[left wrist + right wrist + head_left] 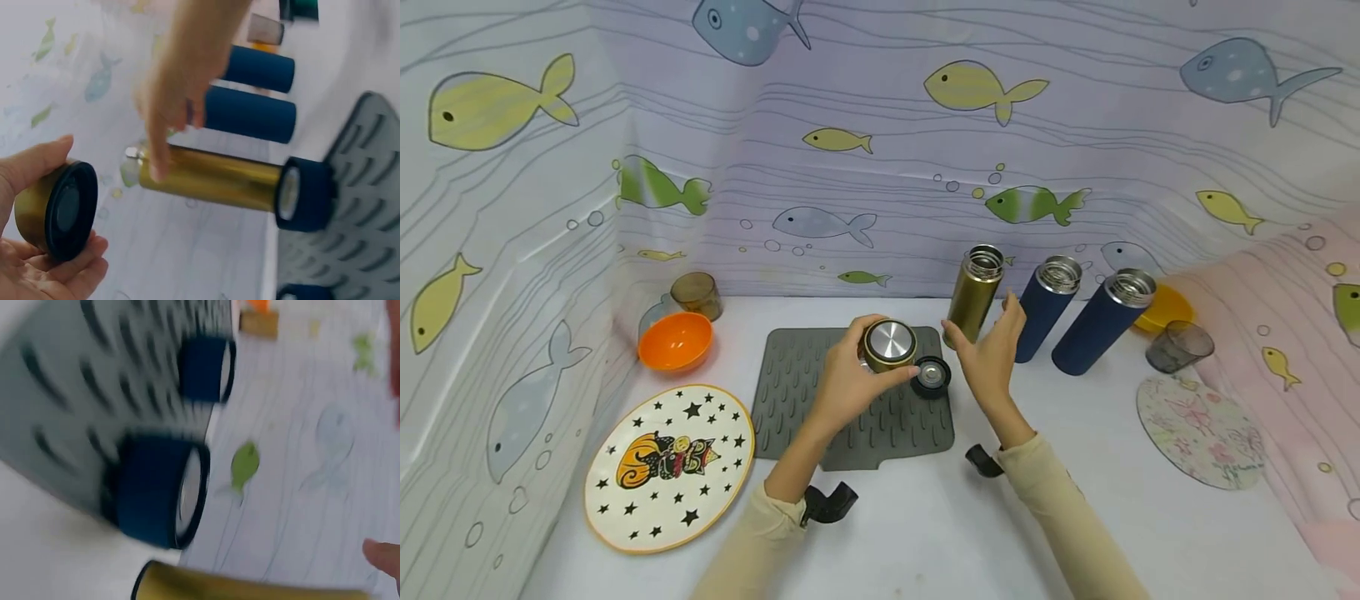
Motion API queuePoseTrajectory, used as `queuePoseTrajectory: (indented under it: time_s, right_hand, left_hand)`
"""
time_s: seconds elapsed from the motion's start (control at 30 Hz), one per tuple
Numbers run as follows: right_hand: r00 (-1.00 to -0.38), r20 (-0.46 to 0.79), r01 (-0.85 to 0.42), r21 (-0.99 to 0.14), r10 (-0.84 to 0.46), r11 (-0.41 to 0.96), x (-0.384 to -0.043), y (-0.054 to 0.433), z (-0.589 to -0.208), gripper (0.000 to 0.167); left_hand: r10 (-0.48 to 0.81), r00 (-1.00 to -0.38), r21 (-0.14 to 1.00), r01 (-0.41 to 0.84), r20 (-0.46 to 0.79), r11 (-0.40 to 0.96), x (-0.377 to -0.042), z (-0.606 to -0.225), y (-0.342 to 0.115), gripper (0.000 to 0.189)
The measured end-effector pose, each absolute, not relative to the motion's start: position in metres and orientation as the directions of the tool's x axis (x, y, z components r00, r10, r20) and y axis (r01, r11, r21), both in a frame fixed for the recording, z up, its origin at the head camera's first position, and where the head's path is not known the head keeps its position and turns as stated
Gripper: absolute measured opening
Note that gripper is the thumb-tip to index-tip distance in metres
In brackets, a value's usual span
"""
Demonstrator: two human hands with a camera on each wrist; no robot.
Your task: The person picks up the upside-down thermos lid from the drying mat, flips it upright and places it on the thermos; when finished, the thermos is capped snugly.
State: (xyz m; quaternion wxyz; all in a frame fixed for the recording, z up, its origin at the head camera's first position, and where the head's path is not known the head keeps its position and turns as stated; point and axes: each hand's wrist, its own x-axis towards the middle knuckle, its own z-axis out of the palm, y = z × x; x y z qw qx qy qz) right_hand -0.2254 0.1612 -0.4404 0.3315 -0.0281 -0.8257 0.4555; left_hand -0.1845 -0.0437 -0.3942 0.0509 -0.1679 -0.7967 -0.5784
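Note:
My left hand (842,383) grips a gold flask lid (891,343) between thumb and fingers above the grey mat, its silver top facing up. In the left wrist view, the lid's dark hollow underside (70,209) shows. My right hand (991,362) is beside an upright gold flask (972,304), thumb and fingers spread; whether it touches the flask I cannot tell. The flask's steel neck is uncovered. A dark blue lid (931,377) sits on the mat near the flask, and the right wrist view shows a second blue lid (203,370) farther along.
Two blue flasks (1047,304) with bare steel necks stand right of the gold one. Under the lids lies a grey ridged mat (790,400). An orange bowl (676,343), brown cup (696,296) and star-patterned plate (662,525) are left; a smoky cup (1180,346), yellow bowl (1167,307) and floral disc (1198,433) right.

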Motion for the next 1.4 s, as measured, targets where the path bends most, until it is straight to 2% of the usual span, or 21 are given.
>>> queuePoseTrajectory:
  time_s: [0.07,0.13,0.23,0.33,0.43,0.57,0.7,0.8,1.2,1.4]
  right_hand:
    - [-0.803,0.437,-0.179,-0.825,0.404,0.536,-0.244,0.168,-0.442,0.106]
    - [-0.822,0.392,-0.164,-0.858,0.413,0.487,-0.262,0.173,-0.445,0.108]
    - [-0.831,0.368,-0.177,-0.886,0.418,0.429,-0.282,0.179,-0.450,0.099]
    - [-0.816,0.368,-0.176,-0.893,0.446,0.413,-0.287,0.185,-0.453,0.086]
    - [-0.790,0.396,-0.197,-0.887,0.468,0.418,-0.272,0.191,-0.452,0.079]
    - [-0.774,0.419,-0.246,-0.889,0.474,0.385,-0.227,0.196,-0.445,0.076]
    - [-0.774,0.412,-0.247,-0.896,0.481,0.370,-0.182,0.197,-0.441,0.075]
    - [-0.780,0.406,-0.237,-0.896,0.476,0.376,-0.160,0.195,-0.442,0.076]
    - [-0.778,0.424,-0.260,-0.889,0.464,0.377,-0.140,0.191,-0.449,0.069]
    - [-0.758,0.472,-0.301,-0.865,0.451,0.401,-0.128,0.184,-0.429,0.061]
  left_hand:
    - [0.217,-0.933,0.901,0.339,0.286,0.272,-0.190,-0.386,-0.037,0.076]
    - [0.226,-0.927,0.897,0.353,0.298,0.266,-0.194,-0.378,-0.030,0.075]
    - [0.247,-0.915,0.891,0.379,0.320,0.249,-0.198,-0.368,-0.020,0.074]
    - [0.271,-0.901,0.886,0.403,0.339,0.231,-0.199,-0.362,-0.011,0.073]
    - [0.286,-0.892,0.884,0.415,0.348,0.216,-0.198,-0.360,-0.004,0.072]
    - [0.296,-0.886,0.883,0.423,0.356,0.205,-0.194,-0.358,0.001,0.072]
    - [0.319,-0.880,0.888,0.420,0.350,0.184,-0.189,-0.353,0.009,0.074]
    - [0.345,-0.871,0.890,0.424,0.350,0.169,-0.187,-0.350,0.016,0.074]
    - [0.468,-0.825,0.894,0.425,0.316,0.145,-0.190,-0.364,0.081,0.074]
    - [0.488,-0.819,0.885,0.432,0.302,0.176,-0.195,-0.383,0.097,0.073]
